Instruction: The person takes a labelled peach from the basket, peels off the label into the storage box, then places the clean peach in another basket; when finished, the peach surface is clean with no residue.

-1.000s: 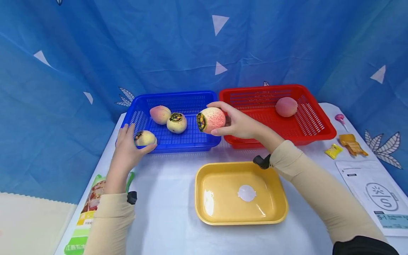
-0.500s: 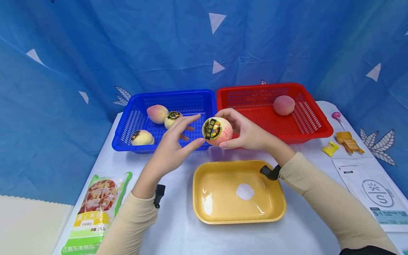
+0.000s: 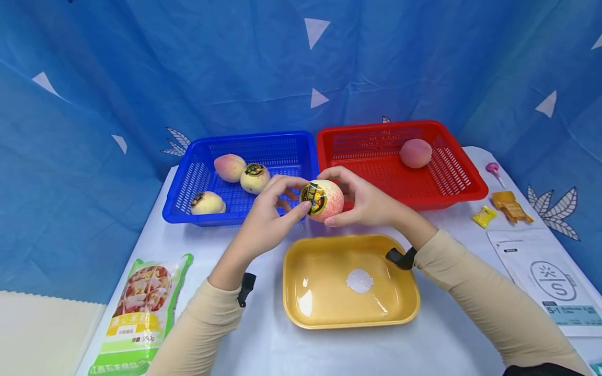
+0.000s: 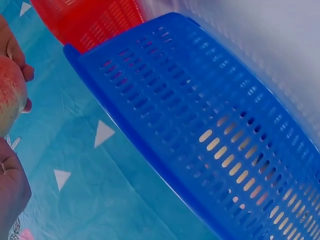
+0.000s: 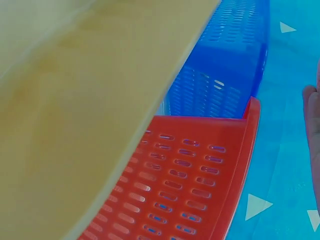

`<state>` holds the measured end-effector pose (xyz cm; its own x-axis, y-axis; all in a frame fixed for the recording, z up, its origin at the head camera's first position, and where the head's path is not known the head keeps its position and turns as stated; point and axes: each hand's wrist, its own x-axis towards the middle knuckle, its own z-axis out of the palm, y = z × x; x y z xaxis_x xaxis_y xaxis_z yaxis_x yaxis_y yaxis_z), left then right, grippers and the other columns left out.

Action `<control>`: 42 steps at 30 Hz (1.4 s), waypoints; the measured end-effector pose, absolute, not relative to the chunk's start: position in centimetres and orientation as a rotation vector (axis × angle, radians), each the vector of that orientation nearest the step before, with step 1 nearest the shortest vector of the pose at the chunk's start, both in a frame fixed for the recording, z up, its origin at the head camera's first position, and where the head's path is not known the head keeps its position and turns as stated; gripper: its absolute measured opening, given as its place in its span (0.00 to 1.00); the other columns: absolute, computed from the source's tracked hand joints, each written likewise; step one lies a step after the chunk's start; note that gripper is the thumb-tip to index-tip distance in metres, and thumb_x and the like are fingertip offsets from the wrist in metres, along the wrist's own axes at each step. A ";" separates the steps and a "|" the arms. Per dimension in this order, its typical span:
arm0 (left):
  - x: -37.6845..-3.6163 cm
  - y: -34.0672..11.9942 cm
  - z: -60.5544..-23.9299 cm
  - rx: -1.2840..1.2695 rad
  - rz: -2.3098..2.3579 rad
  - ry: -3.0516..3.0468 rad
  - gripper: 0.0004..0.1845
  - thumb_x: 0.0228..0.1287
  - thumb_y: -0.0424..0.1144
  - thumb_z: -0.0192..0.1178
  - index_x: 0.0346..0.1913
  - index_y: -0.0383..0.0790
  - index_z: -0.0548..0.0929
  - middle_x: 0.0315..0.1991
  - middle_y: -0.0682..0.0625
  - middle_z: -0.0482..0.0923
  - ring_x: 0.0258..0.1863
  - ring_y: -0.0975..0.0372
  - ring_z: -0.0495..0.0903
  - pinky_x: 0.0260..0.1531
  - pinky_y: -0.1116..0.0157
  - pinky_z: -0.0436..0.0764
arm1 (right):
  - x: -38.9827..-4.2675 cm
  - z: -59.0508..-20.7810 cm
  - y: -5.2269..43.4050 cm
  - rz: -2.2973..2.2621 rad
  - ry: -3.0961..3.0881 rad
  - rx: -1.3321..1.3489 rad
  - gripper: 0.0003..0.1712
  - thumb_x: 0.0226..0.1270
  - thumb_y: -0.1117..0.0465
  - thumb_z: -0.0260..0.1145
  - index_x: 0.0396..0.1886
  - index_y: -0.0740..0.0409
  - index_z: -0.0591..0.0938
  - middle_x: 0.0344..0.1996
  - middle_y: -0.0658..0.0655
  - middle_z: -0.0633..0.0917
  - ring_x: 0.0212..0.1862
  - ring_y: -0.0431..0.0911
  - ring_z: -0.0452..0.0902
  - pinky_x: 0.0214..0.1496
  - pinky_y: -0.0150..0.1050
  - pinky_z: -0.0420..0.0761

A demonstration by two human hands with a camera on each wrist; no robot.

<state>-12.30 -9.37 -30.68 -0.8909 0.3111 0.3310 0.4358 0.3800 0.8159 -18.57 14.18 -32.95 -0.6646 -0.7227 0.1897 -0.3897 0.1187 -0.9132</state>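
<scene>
A pale peach [image 3: 336, 201] with red speckles is held up between the two hands, over the gap between tray and baskets. My right hand [image 3: 364, 201] grips its right side, thumb below and fingers behind. My left hand [image 3: 273, 216] has its thumb and index finger on the opposite side, at the edge of a dark round sticker [image 3: 316, 198]. In the left wrist view the peach [image 4: 9, 92] shows at the left border between fingers. Below stands a yellow tray [image 3: 324, 308] with a white round piece [image 3: 360, 281] in it.
The blue basket [image 3: 277, 138] at back left contains three peaches, two with visible dark stickers. A red basket [image 3: 376, 183] beside it has one pink peach [image 3: 416, 153]. Candies [image 3: 484, 216] and a white pouch [image 3: 545, 282] lie right, a green food packet [image 3: 136, 313] left.
My left hand has left the blue basket, moved right and reached the peach's sticker. My right hand has turned the peach so its sticker faces me, and lowered it slightly.
</scene>
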 end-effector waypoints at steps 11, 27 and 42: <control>-12.2 -8.7 -30.6 -0.577 -1.705 -2.436 0.14 0.67 0.30 0.62 0.54 0.40 0.81 0.38 0.46 0.73 0.40 0.58 0.74 0.36 0.71 0.79 | -18.4 -33.4 14.3 -1.552 2.149 -1.088 0.42 0.53 0.66 0.78 0.64 0.56 0.65 0.57 0.56 0.74 0.59 0.53 0.76 0.57 0.43 0.84; -10.4 -7.9 -29.8 -0.568 -1.772 -2.406 0.13 0.66 0.29 0.62 0.52 0.38 0.84 0.40 0.46 0.77 0.38 0.59 0.77 0.35 0.73 0.80 | -17.4 -33.1 15.7 -1.462 2.437 -1.054 0.45 0.49 0.58 0.81 0.65 0.53 0.68 0.57 0.52 0.77 0.57 0.45 0.77 0.58 0.42 0.83; -8.7 -7.4 -34.0 -0.752 -1.899 -2.786 0.13 0.64 0.30 0.63 0.51 0.41 0.85 0.40 0.48 0.82 0.37 0.61 0.80 0.36 0.70 0.83 | -17.2 -33.9 18.6 -1.546 2.555 -0.804 0.43 0.50 0.62 0.81 0.64 0.53 0.68 0.58 0.53 0.77 0.55 0.49 0.78 0.56 0.32 0.81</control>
<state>-8.66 -7.41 -33.96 -0.8588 0.5121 -0.0147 0.1734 0.3176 0.9322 -17.18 18.60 -33.90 -0.8636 -0.4536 0.2200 -0.4053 0.3653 -0.8380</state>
